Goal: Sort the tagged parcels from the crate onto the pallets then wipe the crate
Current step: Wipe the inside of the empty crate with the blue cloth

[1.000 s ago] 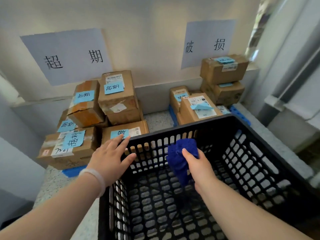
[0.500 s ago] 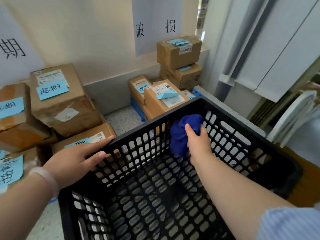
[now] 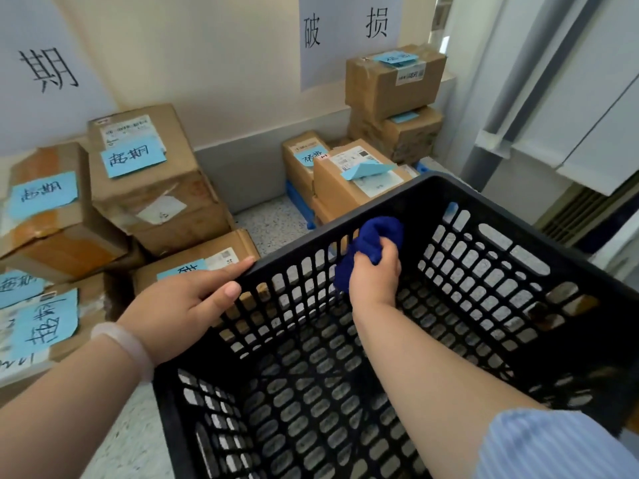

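Note:
A black slotted plastic crate (image 3: 484, 257) fills the lower middle and holds no parcels. My right hand (image 3: 375, 274) grips a bunched dark blue cloth (image 3: 375, 236) and presses it against the inside of the crate's far wall near the rim. My left hand (image 3: 179, 309) holds the crate's far left corner, fingers over the rim outside and thumb on the inside. Cardboard parcels with blue tags are stacked at the left (image 3: 145, 174) and at the back right (image 3: 352, 183) by the wall.
White paper signs hang on the wall above each stack (image 3: 345, 32). A blue pallet edge (image 3: 297, 202) shows under the right stack. Speckled floor (image 3: 269, 219) lies between the stacks. A grey pipe and white cabinet (image 3: 587, 98) stand at the right.
My left hand went from hovering at the crate's corner to holding its rim. My right hand slid the cloth to the right along the far wall. The view turned right.

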